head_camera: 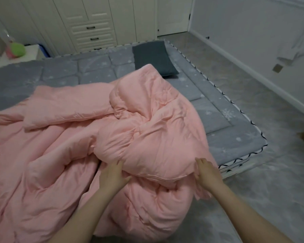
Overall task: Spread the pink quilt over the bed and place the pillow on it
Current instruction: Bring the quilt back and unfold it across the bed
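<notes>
The pink quilt (88,134) lies rumpled and folded over on the near half of the grey snowflake-patterned bed (63,71), and part of it hangs off the near edge. My left hand (113,174) grips a fold at the quilt's near edge. My right hand (206,171) pinches the same piped edge further right, fingers closed on the fabric. A dark grey pillow (152,57) rests on the bare mattress beyond the quilt, at the bed's far right, its near corner touching the raised pink fold.
A white wardrobe with drawers (93,30) stands behind the bed, a closed door (174,14) to its right. A white side table (19,53) with a green and pink item sits at the far left. Grey tiled floor (253,85) runs along the bed's right side.
</notes>
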